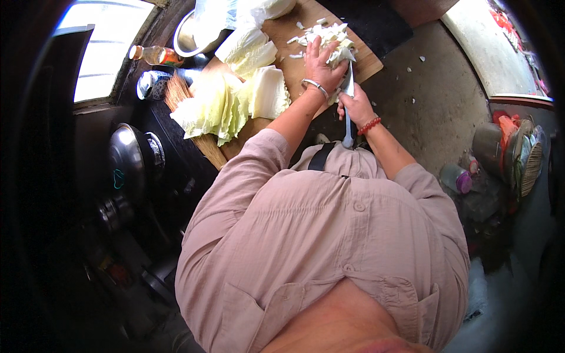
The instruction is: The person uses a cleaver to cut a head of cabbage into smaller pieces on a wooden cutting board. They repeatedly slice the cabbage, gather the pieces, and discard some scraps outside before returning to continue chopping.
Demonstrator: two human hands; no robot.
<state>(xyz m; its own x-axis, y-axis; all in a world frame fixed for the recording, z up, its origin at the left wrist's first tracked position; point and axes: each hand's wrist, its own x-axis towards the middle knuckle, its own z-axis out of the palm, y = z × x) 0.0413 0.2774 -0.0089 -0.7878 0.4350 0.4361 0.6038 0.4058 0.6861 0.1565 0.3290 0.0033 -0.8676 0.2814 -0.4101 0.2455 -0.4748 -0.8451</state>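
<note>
My left hand (323,69), with a silver bangle at its wrist, lies fingers spread on a heap of chopped napa cabbage (329,33). Gripped in my right hand (358,107) is a kitchen knife (350,84). Its blade points away from me, close beside my left thumb, and its handle end reaches back towards my waist. Both hands are over the near right part of a wooden cutting board (293,37). Left of them are loose cabbage leaves (220,106), a cut cabbage stack (268,92) and another cabbage piece (247,49).
A metal bowl (182,37), a glass bottle (159,56) and a blue-and-white jar (152,84) stand left of the board. A straw brush (207,149) lies partly under the leaves. White scraps dot the concrete floor (435,84). At right are a plastic jar (454,178) and a bin (487,143).
</note>
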